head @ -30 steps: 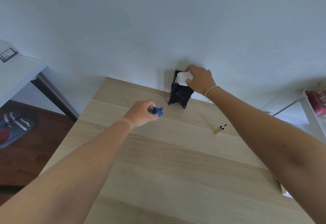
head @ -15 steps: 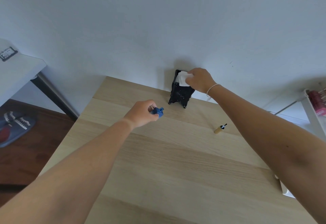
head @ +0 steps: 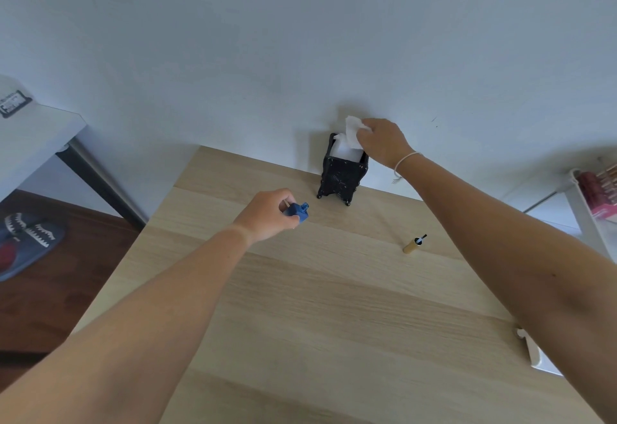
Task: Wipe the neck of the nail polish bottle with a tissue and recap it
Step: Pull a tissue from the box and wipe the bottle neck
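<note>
Pinched between the thumb and fingers of the right hand (head: 384, 143), a white tissue (head: 352, 130) rises out of a black ornate tissue holder (head: 342, 173) standing at the far edge of the desk (head: 334, 306), against the wall. The left hand (head: 267, 215) grips a small blue nail polish bottle (head: 298, 212), uncapped, its open neck tilted toward the holder, just above the desk's far left part. The gold cap with its brush (head: 414, 244) lies on its side to the right, well apart from the bottle. Pulling the tissue straight up should free a single sheet without toppling the holder; keeping the bottle closer to upright would likely prevent spills. Both arms reach forward, nearly straight; the right wrist wears a thin white band.
</note>
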A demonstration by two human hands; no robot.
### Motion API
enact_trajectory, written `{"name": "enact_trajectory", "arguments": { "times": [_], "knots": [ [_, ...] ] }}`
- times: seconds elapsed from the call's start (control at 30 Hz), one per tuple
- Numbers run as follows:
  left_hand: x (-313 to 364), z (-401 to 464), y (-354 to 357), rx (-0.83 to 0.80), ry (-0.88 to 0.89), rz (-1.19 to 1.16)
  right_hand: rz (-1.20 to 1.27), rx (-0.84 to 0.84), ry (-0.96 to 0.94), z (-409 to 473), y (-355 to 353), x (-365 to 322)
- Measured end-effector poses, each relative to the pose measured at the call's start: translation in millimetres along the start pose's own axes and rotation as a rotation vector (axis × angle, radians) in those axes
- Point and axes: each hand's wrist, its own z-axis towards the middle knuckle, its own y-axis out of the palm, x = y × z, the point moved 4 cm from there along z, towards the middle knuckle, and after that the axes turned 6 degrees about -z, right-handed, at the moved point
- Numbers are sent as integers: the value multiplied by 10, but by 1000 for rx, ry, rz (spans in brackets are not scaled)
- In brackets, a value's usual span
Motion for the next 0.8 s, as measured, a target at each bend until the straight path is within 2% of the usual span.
{"name": "enact_trajectory", "arguments": {
  "times": [0.17, 0.33, 0.47, 0.8],
  "knots": [
    [21, -16, 13, -8, 9, 16, -224, -69, -6, -76, 188, 37],
    [21, -33, -20, 5, 5, 10, -270, -88, -21, -94, 189, 24],
    [38, -44, -40, 10, 7, 12, -169, -92, 20, -91, 92, 17],
    [210, -100, -85, 27, 37, 25, 256, 119, 51, -228, -266, 10]
  ]
}}
